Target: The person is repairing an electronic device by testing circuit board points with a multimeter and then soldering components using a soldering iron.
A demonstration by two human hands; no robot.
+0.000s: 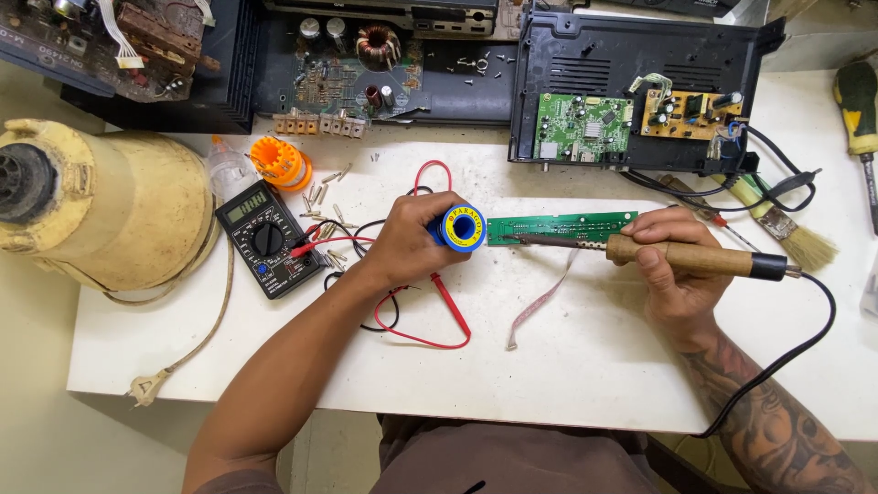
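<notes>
My left hand (pixel 412 240) grips a blue and yellow spool of solder wire (pixel 461 228) just left of a long narrow green circuit board (pixel 572 225) lying on the white table (pixel 585 366). My right hand (pixel 672 265) holds a soldering iron (pixel 681 255) by its wooden handle. The iron's metal tip points left and rests on the left part of the green board. A black cord runs from the handle's end, curving down to the right.
A black multimeter (pixel 266 240) with red and black leads lies left. A large yellowish appliance body (pixel 101 201) is far left. An open black device case with circuit boards (pixel 631 91) stands at the back. A brush (pixel 786 233) and a screwdriver (pixel 860 114) lie right.
</notes>
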